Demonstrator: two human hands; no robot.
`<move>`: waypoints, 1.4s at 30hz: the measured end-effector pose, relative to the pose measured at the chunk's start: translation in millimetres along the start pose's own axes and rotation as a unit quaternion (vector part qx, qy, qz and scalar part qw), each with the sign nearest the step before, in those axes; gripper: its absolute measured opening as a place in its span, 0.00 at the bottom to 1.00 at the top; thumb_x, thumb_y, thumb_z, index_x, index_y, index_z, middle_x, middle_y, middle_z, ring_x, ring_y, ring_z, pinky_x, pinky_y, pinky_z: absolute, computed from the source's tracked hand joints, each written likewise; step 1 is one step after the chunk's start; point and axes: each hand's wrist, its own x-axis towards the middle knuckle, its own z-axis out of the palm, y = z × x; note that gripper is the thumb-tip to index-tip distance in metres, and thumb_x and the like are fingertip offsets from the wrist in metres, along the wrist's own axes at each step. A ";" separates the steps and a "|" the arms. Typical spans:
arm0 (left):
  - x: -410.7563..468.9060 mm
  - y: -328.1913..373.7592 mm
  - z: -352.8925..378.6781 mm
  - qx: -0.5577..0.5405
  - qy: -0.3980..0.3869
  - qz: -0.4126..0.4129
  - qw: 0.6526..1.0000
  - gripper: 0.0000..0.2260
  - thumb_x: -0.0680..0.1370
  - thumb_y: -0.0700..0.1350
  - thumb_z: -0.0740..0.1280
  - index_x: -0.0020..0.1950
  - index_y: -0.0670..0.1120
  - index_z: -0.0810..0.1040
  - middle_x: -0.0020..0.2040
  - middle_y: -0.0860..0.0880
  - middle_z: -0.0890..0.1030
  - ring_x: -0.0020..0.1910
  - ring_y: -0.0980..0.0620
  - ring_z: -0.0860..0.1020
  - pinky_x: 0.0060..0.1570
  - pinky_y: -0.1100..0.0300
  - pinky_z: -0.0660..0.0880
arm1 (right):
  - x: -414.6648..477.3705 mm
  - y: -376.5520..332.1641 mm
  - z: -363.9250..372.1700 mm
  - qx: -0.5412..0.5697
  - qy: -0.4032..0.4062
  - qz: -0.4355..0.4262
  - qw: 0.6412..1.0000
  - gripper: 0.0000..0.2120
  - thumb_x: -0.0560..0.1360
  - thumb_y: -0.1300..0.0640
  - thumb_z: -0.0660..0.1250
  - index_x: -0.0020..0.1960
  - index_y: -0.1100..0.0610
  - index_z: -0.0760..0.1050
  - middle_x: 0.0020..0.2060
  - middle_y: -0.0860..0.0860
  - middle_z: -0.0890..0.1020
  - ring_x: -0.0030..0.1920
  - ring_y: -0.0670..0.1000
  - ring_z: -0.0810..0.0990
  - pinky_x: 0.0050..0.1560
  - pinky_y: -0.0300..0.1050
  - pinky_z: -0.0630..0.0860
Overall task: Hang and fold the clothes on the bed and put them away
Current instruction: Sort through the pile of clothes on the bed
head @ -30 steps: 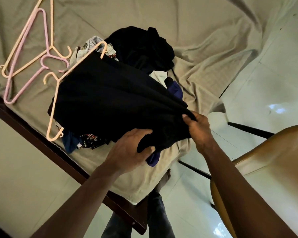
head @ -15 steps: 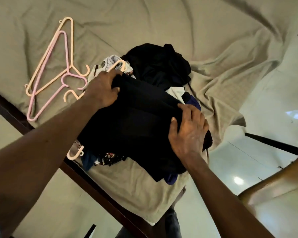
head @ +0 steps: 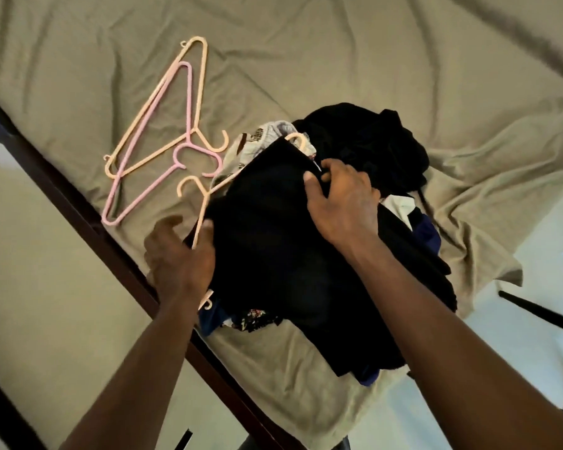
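Note:
A black garment [head: 273,254] draped on a peach hanger [head: 202,209] lies on top of the clothes pile on the bed [head: 338,53]. My left hand [head: 179,258] grips the garment's left edge together with the hanger's arm. Up at the top edge, near the hanger's far shoulder, my right hand [head: 342,203] pinches the black cloth between thumb and fingers. Under the garment I see another black piece [head: 364,141], a patterned pale piece [head: 260,138], a blue piece [head: 428,232] and a floral piece [head: 254,319].
Two spare hangers, one peach [head: 163,125] and one pink [head: 150,164], lie on the olive sheet left of the pile. The dark wooden bed frame [head: 78,206] runs diagonally at the lower left. Pale floor tiles [head: 550,248] and a black rod [head: 540,315] show at the right.
My left hand has moved from the garment's top edge down to its left edge and the hanger arm. My right hand has gone from the right side up to the top edge.

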 end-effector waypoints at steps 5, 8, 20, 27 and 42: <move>-4.3 -57.1 -10.7 -0.037 -0.112 -0.073 0.990 0.10 0.77 0.60 0.73 0.52 0.56 0.80 0.46 0.52 0.84 0.50 0.45 0.83 0.51 0.49 0.79 | 42.1 -36.1 30.0 -0.139 -0.078 -0.020 0.987 0.26 0.79 0.37 0.65 0.68 0.53 0.75 0.64 0.55 0.78 0.67 0.60 0.75 0.66 0.60 0.73; 9.8 -68.9 -9.8 -0.131 -0.143 -0.118 0.974 0.04 0.77 0.54 0.74 0.45 0.58 0.80 0.39 0.48 0.86 0.38 0.45 0.85 0.44 0.41 0.83 | 59.4 -37.2 42.7 -0.067 -0.014 0.004 0.998 0.14 0.79 0.45 0.67 0.59 0.52 0.79 0.59 0.57 0.81 0.62 0.61 0.79 0.60 0.54 0.77; 92.5 -80.3 0.4 -0.101 -0.021 0.064 0.993 0.05 0.82 0.43 0.67 0.57 0.50 0.78 0.53 0.48 0.79 0.51 0.49 0.79 0.52 0.48 0.78 | 70.1 -36.6 48.9 0.085 0.011 0.114 0.990 0.25 0.80 0.36 0.64 0.67 0.53 0.75 0.53 0.50 0.80 0.56 0.53 0.77 0.57 0.45 0.71; 117.2 -54.4 9.1 -0.240 -0.038 -0.022 0.970 0.06 0.83 0.46 0.68 0.58 0.53 0.82 0.51 0.53 0.82 0.46 0.59 0.80 0.42 0.60 0.79 | 64.7 -39.5 32.1 0.250 -0.009 0.103 0.963 0.21 0.71 0.37 0.77 0.46 0.55 0.82 0.44 0.50 0.87 0.46 0.51 0.86 0.52 0.50 0.84; 31.6 -34.2 -157.7 -0.373 0.037 0.086 0.923 0.05 0.82 0.44 0.70 0.57 0.49 0.83 0.50 0.46 0.85 0.51 0.47 0.83 0.53 0.49 0.82 | -38.9 -121.7 -96.5 0.304 -0.133 0.066 0.941 0.13 0.78 0.58 0.74 0.60 0.62 0.83 0.52 0.58 0.88 0.55 0.59 0.86 0.60 0.54 0.82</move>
